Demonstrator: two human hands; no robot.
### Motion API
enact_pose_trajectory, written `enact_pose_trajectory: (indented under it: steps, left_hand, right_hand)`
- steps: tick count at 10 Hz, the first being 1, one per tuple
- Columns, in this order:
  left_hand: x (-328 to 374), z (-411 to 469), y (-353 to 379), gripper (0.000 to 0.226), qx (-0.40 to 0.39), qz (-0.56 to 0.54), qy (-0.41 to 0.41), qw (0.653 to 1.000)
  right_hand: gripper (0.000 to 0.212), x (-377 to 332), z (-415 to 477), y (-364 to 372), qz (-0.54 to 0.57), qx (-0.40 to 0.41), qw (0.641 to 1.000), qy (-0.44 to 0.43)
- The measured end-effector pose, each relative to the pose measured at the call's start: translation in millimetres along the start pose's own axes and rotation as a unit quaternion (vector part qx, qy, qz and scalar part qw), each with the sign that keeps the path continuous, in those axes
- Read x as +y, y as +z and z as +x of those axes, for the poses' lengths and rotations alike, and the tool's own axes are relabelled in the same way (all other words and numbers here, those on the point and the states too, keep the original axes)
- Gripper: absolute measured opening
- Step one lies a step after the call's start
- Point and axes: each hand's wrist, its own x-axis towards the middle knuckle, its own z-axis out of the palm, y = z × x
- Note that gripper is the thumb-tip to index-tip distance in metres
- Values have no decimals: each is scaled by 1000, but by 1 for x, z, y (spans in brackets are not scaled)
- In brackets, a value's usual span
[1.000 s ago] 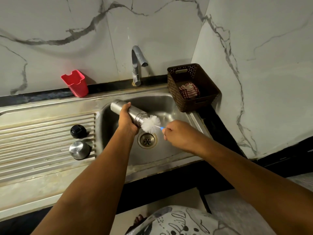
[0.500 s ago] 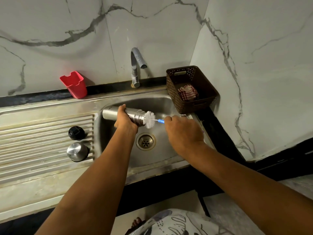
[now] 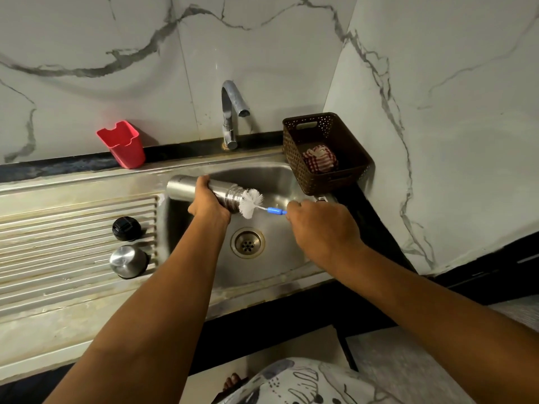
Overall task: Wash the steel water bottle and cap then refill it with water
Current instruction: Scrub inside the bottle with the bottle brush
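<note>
My left hand (image 3: 208, 204) grips the steel water bottle (image 3: 182, 188) around its middle and holds it nearly level over the sink (image 3: 280, 258), mouth pointing right. A bottle brush (image 3: 250, 203) with white bristles and a blue handle sits at the bottle's threaded mouth. My right hand (image 3: 320, 227) is closed on the end of that handle. On the ribbed drainboard (image 3: 58, 228) to the left lie a black inner cap (image 3: 126, 228) and a domed steel cap (image 3: 128, 261), both apart from my hands.
The steel tap (image 3: 232, 112) stands behind the sink with no water running. A red plastic holder (image 3: 122, 144) sits at the back left. A brown perforated basket (image 3: 326, 153) holding a checked cloth stands at the sink's back right corner. Marble walls close in behind and to the right.
The bottle has levelled out and shifted slightly back in the basin. The brush has drawn a little out of the mouth, showing more blue handle; my right hand has moved right.
</note>
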Motion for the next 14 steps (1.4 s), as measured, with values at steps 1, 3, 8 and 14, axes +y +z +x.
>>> enact_pose_trajectory:
  steps: [1, 3, 8, 14]
  left_hand:
    - [-3, 2, -2, 79, 17, -6, 1, 1000]
    - [-4, -2, -9, 69, -83, 10, -45, 995]
    - [-7, -2, -11, 81, -44, -29, -14, 998]
    - [-4, -2, -12, 78, -69, -42, -8, 997]
  right_hand:
    - [6, -2, -5, 1, -38, 21, 999, -18]
    - [33, 9, 15, 0, 598, -292, 714, 216]
    - [24, 7, 6, 10, 299, -98, 947, 71]
    - [28, 9, 12, -2, 564, -266, 755, 204]
